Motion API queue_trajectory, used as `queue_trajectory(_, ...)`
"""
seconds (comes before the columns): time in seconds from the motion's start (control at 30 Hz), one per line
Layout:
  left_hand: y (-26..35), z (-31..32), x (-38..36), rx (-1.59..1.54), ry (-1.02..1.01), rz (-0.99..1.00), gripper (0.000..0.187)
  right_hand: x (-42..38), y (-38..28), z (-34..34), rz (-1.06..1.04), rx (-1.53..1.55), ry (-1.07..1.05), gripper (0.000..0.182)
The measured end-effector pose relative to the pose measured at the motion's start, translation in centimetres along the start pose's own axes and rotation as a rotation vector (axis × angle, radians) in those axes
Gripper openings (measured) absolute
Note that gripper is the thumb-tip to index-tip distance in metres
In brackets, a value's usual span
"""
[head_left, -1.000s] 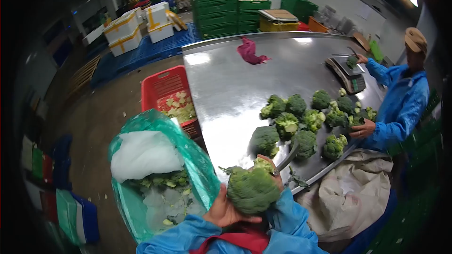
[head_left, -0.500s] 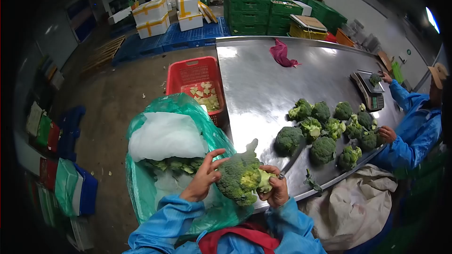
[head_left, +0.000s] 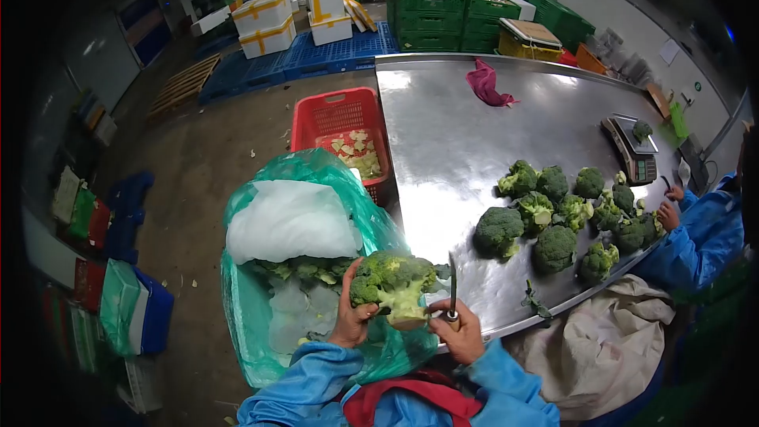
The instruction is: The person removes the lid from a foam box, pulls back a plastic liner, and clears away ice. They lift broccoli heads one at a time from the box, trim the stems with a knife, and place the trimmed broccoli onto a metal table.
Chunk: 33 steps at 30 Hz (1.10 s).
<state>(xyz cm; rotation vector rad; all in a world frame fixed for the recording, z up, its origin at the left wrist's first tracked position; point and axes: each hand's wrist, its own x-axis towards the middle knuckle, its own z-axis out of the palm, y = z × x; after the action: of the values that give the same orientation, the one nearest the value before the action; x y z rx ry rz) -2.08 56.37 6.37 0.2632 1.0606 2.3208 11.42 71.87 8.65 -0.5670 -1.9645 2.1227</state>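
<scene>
My left hand [head_left: 353, 312] is closed round a broccoli head [head_left: 395, 273] from its left side, with the pale cut stem turned down and to the right. In my right hand [head_left: 461, 334] is a knife [head_left: 453, 289] with a wooden handle, its thin blade pointing up, right beside the stem. Below and left of the broccoli stands a box lined with a green plastic bag [head_left: 241, 300]. Inside it, more broccoli [head_left: 296, 269] shows partly under a white sheet [head_left: 288, 221]. To the right, several broccoli heads [head_left: 556, 247] lie on the steel table [head_left: 443, 158].
A red crate [head_left: 336, 99] with pale trimmings stands left of the table. On the table are a scale [head_left: 635, 150] bearing one broccoli, a pink cloth [head_left: 488, 85] and a loose leaf [head_left: 534, 300]. A co-worker's hands [head_left: 670, 209] are at the right edge. A beige sack [head_left: 605, 348] lies nearby.
The broccoli has turned so its stem faces down toward me. My right hand has come off the stem, and its knife now shows upright. The co-worker's hand has left the scale.
</scene>
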Motion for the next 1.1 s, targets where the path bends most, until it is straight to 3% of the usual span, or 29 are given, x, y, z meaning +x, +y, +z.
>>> queue_trajectory(0.07,0.5,0.4,0.2,0.037,0.008,-0.030,0.091,-0.1,-0.9,-1.9,-0.003,-0.090,0.006,0.023)
queue_trajectory(0.13,0.6,0.5,0.6,0.096,-0.039,-0.002,0.098,-0.1,-3.4,-3.8,-0.132,-0.598,-0.145,0.024)
queue_trajectory(0.2,0.6,0.9,0.8,0.094,-0.045,-0.005,0.102,-0.2,-4.6,-5.3,-0.148,-0.643,-0.152,0.026)
queue_trajectory(0.27,0.4,1.0,0.9,0.091,-0.048,-0.012,0.105,-0.3,-5.4,-6.3,-0.216,-0.934,-0.221,0.022)
queue_trajectory(0.33,0.0,0.9,1.1,0.105,-0.084,0.064,0.106,-0.5,-5.7,-6.5,-0.220,-0.966,-0.213,0.022)
queue_trajectory(0.6,0.3,0.5,1.6,0.190,-0.141,0.059,0.106,-0.7,-6.7,-6.4,-0.433,-1.181,-0.129,0.021)
queue_trajectory(0.9,0.3,0.0,1.3,0.243,-0.249,-0.091,0.116,-0.1,-9.3,-7.5,-0.534,-1.421,-0.210,0.015)
queue_trajectory(0.93,0.3,-0.1,1.3,0.231,-0.275,-0.108,0.117,0.1,-8.9,-8.0,-0.529,-1.419,-0.206,0.015)
queue_trajectory(1.0,0.3,-0.5,1.1,0.223,-0.305,-0.135,0.119,0.6,-7.7,-9.6,-0.503,-1.187,0.040,0.019)
queue_trajectory(1.03,0.2,-0.7,1.0,0.196,-0.315,-0.177,0.119,0.7,-8.5,-10.5,-0.371,-1.141,0.122,0.024)
queue_trajectory(1.1,0.2,-0.3,0.8,0.141,-0.279,-0.247,0.119,0.3,-8.9,-10.5,-0.341,-1.054,0.071,0.023)
